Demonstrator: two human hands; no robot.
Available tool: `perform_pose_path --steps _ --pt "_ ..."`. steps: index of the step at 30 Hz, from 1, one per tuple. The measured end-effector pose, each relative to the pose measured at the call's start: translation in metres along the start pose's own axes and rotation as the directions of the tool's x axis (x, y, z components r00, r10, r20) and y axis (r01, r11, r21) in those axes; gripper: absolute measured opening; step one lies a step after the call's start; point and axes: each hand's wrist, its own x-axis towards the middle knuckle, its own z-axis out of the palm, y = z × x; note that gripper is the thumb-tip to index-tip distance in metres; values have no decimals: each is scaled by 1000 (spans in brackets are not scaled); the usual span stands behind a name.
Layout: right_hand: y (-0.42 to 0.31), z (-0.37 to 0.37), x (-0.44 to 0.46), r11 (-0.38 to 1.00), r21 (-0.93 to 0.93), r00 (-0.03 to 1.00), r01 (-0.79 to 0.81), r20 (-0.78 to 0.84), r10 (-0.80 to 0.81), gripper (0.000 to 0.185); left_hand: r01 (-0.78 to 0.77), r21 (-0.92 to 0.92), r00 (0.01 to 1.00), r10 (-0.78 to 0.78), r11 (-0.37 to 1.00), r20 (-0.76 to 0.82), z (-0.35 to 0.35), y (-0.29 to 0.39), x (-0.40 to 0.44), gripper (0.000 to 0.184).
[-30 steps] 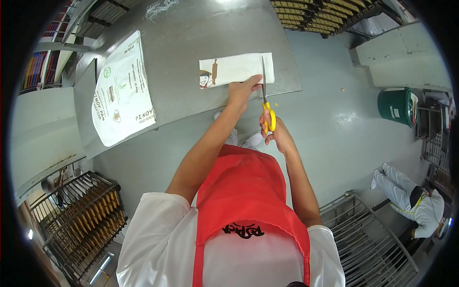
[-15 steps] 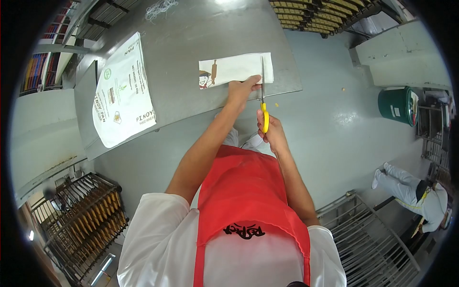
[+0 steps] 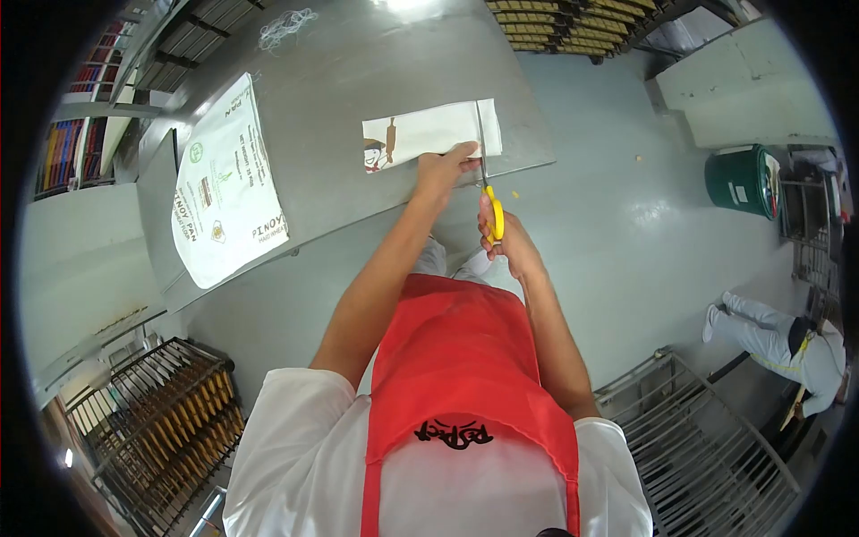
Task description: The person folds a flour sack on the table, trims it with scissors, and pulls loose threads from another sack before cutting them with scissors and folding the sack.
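A folded white sack [image 3: 416, 132] with a brown rolling-pin print lies near the front edge of the metal table [image 3: 344, 67]. My left hand [image 3: 440, 170] grips its near edge, with the thumb on top and the other fingers partly hidden underneath. Yellow-handled scissors [image 3: 496, 217] are in my right hand [image 3: 510, 240], their blades reaching across the sack close to its right end. How far the blades are parted is hard to see. Another white printed sack [image 3: 228, 183] lies flat at the table's left side.
Tangled white string [image 3: 284, 29] rests at the table's far side. A green bin [image 3: 743, 183] stands on the floor to the right. Racks stand around, including a metal one [image 3: 707, 447] at lower right. Another person [image 3: 787, 349] is at far right.
The view has shifted slightly, so the table and sacks appear a little further left. The scissors lean slightly more to the left. Both hands keep their grips.
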Motion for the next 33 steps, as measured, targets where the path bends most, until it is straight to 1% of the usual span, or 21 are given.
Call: perform_pose_path --steps 5,9,12,14,19,21,22,24,25,27,29,30,31,32,33 --pt "-8 -5 -1 999 -24 996 -23 81 25 65 18 -36 1000 -17 999 25 -3 0 1 28" --pt "-9 -6 -1 1000 2 996 -15 92 15 67 30 -24 999 -29 999 20 -5 -3 4 27" --pt "-7 -3 -1 1000 -21 998 -7 56 8 67 38 12 999 -38 999 22 -5 -2 1 28" --pt "-2 2 1 999 -2 999 35 -13 -35 64 31 25 999 -32 999 21 -5 -1 1 28" --pt "12 10 0 999 5 998 34 -52 -34 56 40 76 999 -42 996 16 -8 1 2 29" --pt "14 15 -1 999 16 997 37 -66 -36 55 -34 105 998 28 994 58 -7 3 -1 31" --pt "14 18 0 999 23 997 39 -73 -37 55 -33 108 998 27 994 58 -7 5 -3 31" --pt "18 23 1 998 42 995 44 -91 -40 55 -37 206 998 24 978 64 -6 8 -7 31" --pt "19 24 3 996 76 994 49 -100 -41 54 -36 214 997 19 976 78 -4 9 -9 31" --pt "17 21 4 991 120 992 60 -120 -46 53 -117 283 991 94 952 93 2 12 -15 32" --pt "14 19 2 980 184 994 78 -95 -61 53 -108 327 992 81 939 94 5 20 -17 33" --pt "17 20 3 978 192 993 84 -100 -65 53 -99 363 994 74 926 83 6 24 -17 35" --pt "21 21 4 977 176 989 121 -110 -103 53 -102 369 993 74 924 90 8 28 -18 35" --pt "23 21 4 975 158 983 158 -118 -140 53 -124 403 991 91 907 99 11 31 -19 36" --pt "22 20 2 973 164 982 162 -120 -144 53 -144 436 988 107 888 109 12 34 -19 36"
